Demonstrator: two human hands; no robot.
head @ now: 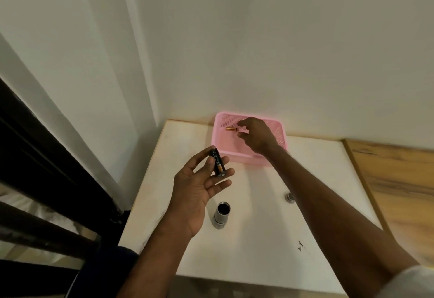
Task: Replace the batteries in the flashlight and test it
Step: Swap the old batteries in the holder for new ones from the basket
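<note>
The silver flashlight body (221,216) stands upright on the white table (258,239), its open end facing up. Its silver end cap (290,197) lies to the right, partly hidden by my right forearm. My left hand (199,185) holds a black battery holder (217,162) with a copper-topped battery in it, above the table and left of the basket. Over the pink basket (223,144) hovers my right hand (257,134), thumb and fingers apart. A loose copper battery (231,129) sits in the basket just left of those fingertips, with a gap to thumb and forefinger.
The table stands in a corner against white walls. A wooden surface (399,192) adjoins it on the right. Dark bars (47,157) run along the left. Small dark marks (300,246) spot the table near its front edge.
</note>
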